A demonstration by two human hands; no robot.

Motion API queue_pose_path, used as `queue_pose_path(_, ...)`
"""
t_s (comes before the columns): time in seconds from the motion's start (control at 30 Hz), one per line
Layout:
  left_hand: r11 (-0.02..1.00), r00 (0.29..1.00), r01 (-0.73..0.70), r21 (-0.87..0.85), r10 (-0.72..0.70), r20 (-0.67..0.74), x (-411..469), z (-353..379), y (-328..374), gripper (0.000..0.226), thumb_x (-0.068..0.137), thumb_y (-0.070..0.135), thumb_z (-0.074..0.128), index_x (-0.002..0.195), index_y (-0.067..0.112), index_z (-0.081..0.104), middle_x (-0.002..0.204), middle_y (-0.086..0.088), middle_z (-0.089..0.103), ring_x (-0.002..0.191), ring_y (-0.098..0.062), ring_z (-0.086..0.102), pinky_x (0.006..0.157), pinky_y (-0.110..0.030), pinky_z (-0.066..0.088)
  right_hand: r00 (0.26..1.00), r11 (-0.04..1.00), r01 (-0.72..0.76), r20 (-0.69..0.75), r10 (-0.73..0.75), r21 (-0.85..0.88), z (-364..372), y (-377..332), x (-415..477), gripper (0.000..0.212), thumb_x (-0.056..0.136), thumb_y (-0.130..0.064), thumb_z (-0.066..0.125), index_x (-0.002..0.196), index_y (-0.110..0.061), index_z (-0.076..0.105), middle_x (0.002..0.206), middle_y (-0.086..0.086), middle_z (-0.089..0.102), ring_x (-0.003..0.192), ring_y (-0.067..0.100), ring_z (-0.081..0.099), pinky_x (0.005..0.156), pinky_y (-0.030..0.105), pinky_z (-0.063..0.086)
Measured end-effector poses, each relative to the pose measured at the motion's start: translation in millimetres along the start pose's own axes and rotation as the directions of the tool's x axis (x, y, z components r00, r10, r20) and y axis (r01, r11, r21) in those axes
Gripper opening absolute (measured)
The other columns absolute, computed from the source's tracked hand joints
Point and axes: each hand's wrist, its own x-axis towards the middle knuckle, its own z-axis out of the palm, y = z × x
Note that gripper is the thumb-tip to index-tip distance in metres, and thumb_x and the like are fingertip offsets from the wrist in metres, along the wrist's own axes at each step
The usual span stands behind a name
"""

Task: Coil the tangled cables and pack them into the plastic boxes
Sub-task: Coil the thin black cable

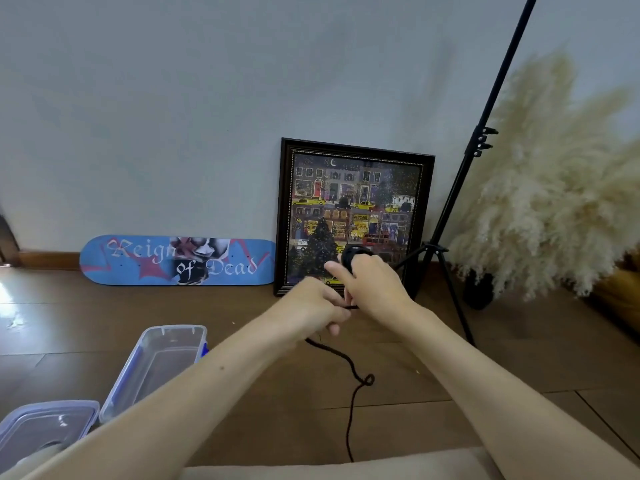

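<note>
My right hand (372, 287) grips a small coil of black cable (353, 255), whose loops stick out above the fingers. Just left of it, my left hand (320, 308) pinches the same cable, and the two hands nearly touch. The loose black cable (353, 372) hangs from under my left hand, forms a small kink, and runs down toward my lap. Two clear plastic boxes with blue clips sit on the floor at lower left: a long one (194, 332) and a nearer one (86, 410). The long box looks empty.
A blue skateboard deck (138, 259) and a framed picture (356, 168) lean against the wall. A black tripod stand (450, 271) and a vase of pampas grass (554, 188) stand at the right. Wooden floor (242, 306) lies between the boxes and the wall.
</note>
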Motion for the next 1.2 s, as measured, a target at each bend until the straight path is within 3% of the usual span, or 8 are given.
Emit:
queue_pose_path(0.13, 0.926, 0.958, -0.160, 0.343, 0.230, -0.173, 3, -20, 2, 0.017, 0.076, 0.025, 0.076, 0.064, 0.015, 0.069, 0.057, 0.012, 0.053, 0.058, -0.004, 0.048, 0.059, -0.024, 0.044, 0.973, 0.978, -0.006, 0.222, 0.053, -0.208, -9, -8, -3, 0.045, 0.100, -0.029, 0.041, 0.060, -0.009, 0.048, 0.055, 0.006, 0.056, 0.056, 0.020, 0.055, 0.075, 0.037, 0.053)
queue_pose_path(0.27, 0.797, 0.897, -0.241, 0.554, 0.401, -0.185, 5, -31, -3, 0.031, 0.074, 0.042, 0.074, 0.062, 0.017, 0.060, 0.058, 0.010, 0.052, 0.059, -0.006, 0.047, 0.057, -0.027, 0.040, 0.916, 0.999, -0.042, 0.399, 0.032, 0.016, -9, -5, -4, 0.073, 0.100, -0.056, 0.022, 0.061, -0.006, 0.057, 0.046, 0.006, 0.057, 0.042, 0.012, 0.049, 0.076, 0.032, 0.055)
queue_pose_path(0.43, 0.657, 0.814, -0.170, 0.735, 0.514, -0.271, 3, -47, -1, 0.058, 0.068, 0.071, 0.059, 0.052, 0.019, 0.039, 0.048, 0.006, 0.037, 0.048, -0.009, 0.033, 0.050, -0.025, 0.028, 0.710, 0.954, -0.179, 0.703, -0.044, 0.240, -22, 5, 1, 0.114, 0.082, -0.074, -0.011, 0.114, 0.007, 0.062, 0.049, 0.010, 0.051, 0.035, 0.010, 0.036, 0.052, 0.021, 0.039)
queue_pose_path(0.57, 0.824, 0.783, -0.329, 0.460, 0.511, -0.354, 5, -56, 5, 0.063, 0.066, 0.058, 0.065, 0.042, 0.016, 0.025, 0.039, 0.007, 0.019, 0.038, -0.013, 0.022, 0.043, -0.021, 0.024, 0.529, 0.883, -0.270, 0.825, -0.198, 0.385, -30, 10, 0, 0.124, 0.076, -0.080, -0.015, 0.119, 0.009, 0.060, 0.043, 0.004, 0.047, 0.035, 0.011, 0.031, 0.055, 0.027, 0.034)
queue_pose_path(0.7, 0.957, 0.863, -0.269, 0.108, 0.289, -0.415, 7, -56, 7, 0.057, 0.075, 0.051, 0.064, 0.046, 0.013, 0.032, 0.038, 0.009, 0.023, 0.035, -0.008, 0.022, 0.040, -0.017, 0.020, 0.501, 0.845, -0.285, 0.822, -0.272, 0.453, -38, 2, -5, 0.118, 0.076, -0.083, -0.003, 0.115, 0.007, 0.063, 0.042, 0.003, 0.044, 0.034, 0.009, 0.028, 0.056, 0.026, 0.033)
queue_pose_path(0.87, 0.840, 0.989, 0.044, -0.540, -0.113, -0.094, 3, -52, 3, 0.043, 0.082, 0.039, 0.066, 0.058, 0.015, 0.039, 0.044, 0.004, 0.030, 0.031, -0.006, 0.024, 0.033, -0.016, 0.021, 0.512, 0.907, -0.119, 0.808, -0.292, 0.403, -37, -5, -11, 0.049, 0.095, -0.053, 0.043, 0.078, -0.024, 0.079, 0.045, 0.006, 0.042, 0.036, 0.010, 0.027, 0.060, 0.029, 0.032)
queue_pose_path(0.97, 0.854, 0.995, 0.055, -0.517, -0.089, -0.041, 3, -61, -4, 0.038, 0.081, 0.033, 0.067, 0.061, 0.011, 0.044, 0.039, 0.006, 0.026, 0.028, -0.003, 0.017, 0.032, -0.013, 0.011, 0.550, 0.795, -0.262, 0.762, -0.342, 0.546, -37, 4, -8, 0.048, 0.097, -0.040, 0.049, 0.110, 0.001, 0.068, 0.038, -0.002, 0.039, 0.032, 0.007, 0.022, 0.044, 0.017, 0.029)
queue_pose_path(1.2, 0.872, 0.996, -0.059, -0.486, 0.015, -0.092, 7, -40, -8, 0.036, 0.072, 0.046, 0.065, 0.057, 0.016, 0.051, 0.042, 0.008, 0.023, 0.034, -0.005, 0.013, 0.034, -0.016, 0.011, 0.594, 0.274, -0.467, 0.528, -0.607, 0.841, -29, 3, -10, 0.036, 0.093, -0.027, 0.052, 0.107, -0.001, 0.071, 0.035, -0.007, 0.041, 0.026, -0.001, 0.031, 0.035, 0.011, 0.033)
